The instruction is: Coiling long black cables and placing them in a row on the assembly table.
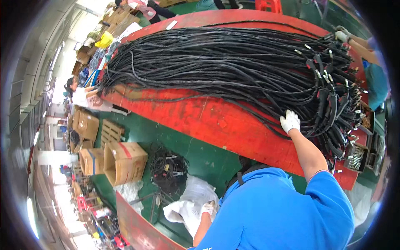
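Blue shirt cloth on the wearer's torso fills the lower foreground. Beyond it stretches a long red table, and along it lies a thick spread of black cables, their connector ends massed at the right. Off the table's near side stands an open carton, with a white plastic bag closer by. The gloved left hand is at the bag's edge; the gloved right hand rests against the cables' near edge. Whether either is clamped cannot be told. Small metal fittings sit beside the connectors.
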